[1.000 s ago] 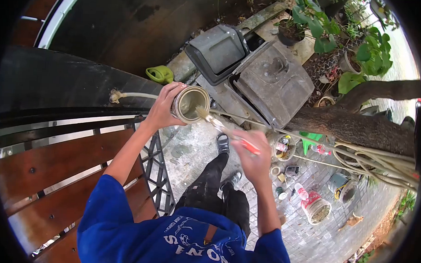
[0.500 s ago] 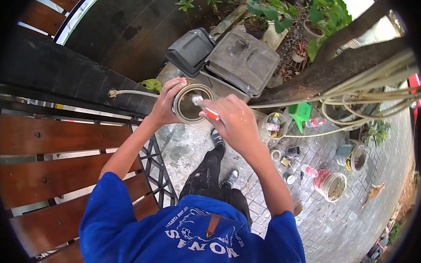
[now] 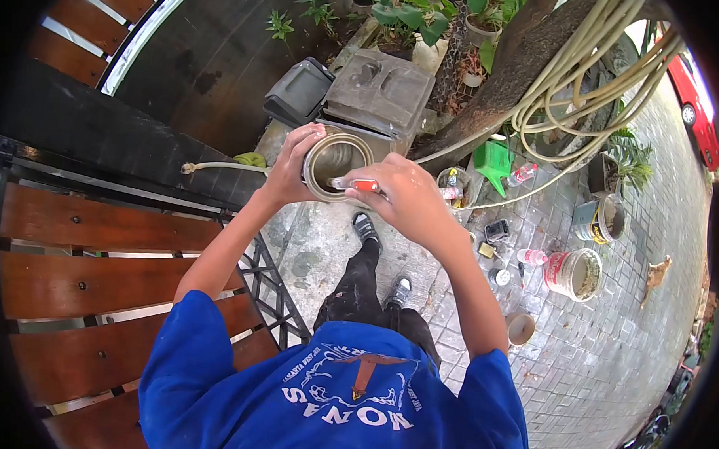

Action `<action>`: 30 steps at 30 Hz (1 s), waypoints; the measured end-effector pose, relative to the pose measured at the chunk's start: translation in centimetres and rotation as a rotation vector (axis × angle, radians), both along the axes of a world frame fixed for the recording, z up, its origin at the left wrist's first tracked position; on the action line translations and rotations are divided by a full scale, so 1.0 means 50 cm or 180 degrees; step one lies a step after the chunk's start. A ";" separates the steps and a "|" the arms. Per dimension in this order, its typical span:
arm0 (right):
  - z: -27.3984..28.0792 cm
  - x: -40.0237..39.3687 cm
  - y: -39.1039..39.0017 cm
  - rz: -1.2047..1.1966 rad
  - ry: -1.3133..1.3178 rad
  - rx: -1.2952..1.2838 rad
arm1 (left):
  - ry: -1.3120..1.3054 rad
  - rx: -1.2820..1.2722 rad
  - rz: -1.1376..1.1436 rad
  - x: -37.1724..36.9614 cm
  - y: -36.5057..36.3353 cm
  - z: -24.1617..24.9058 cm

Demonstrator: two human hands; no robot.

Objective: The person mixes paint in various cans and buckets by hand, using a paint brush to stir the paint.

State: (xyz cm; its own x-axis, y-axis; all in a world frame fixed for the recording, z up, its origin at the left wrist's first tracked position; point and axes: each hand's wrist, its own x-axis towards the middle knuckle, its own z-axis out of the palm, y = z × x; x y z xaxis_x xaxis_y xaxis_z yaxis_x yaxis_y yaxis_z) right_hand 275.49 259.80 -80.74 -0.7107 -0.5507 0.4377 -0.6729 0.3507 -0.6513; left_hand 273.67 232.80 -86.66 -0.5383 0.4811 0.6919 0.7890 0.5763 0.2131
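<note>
My left hand [image 3: 293, 165] is wrapped round the left side of a round open metal can [image 3: 364, 149], which is tilted so that its inside shows. Residue coats the inner wall and bottom. At the can's right rim, my right hand [image 3: 399, 189] is closed on a tool with a red and white handle [image 3: 365, 185]. The tool's tip reaches into the lower part of the can, and its exact shape is hard to make out. Whitish spots mark the back of my right hand.
Wooden slats [image 3: 106, 229] on a black metal frame stand at left. Grey bins [image 3: 380, 91] lie ahead. A coiled hose [image 3: 538, 112] hangs by a tree trunk. Buckets [image 3: 573, 275], bottles and a green scoop [image 3: 492, 161] stand on the paving at right, with a cat [image 3: 656, 274] beyond.
The tool's tip has moved from the can's middle to its lower part, and its handle has turned more level. The head view has shifted to the right.
</note>
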 end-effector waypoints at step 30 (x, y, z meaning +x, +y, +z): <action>-0.005 0.025 -0.028 -0.0519 -0.0382 -0.0124 | -0.0009 -0.0460 -0.0178 -0.001 -0.012 0.014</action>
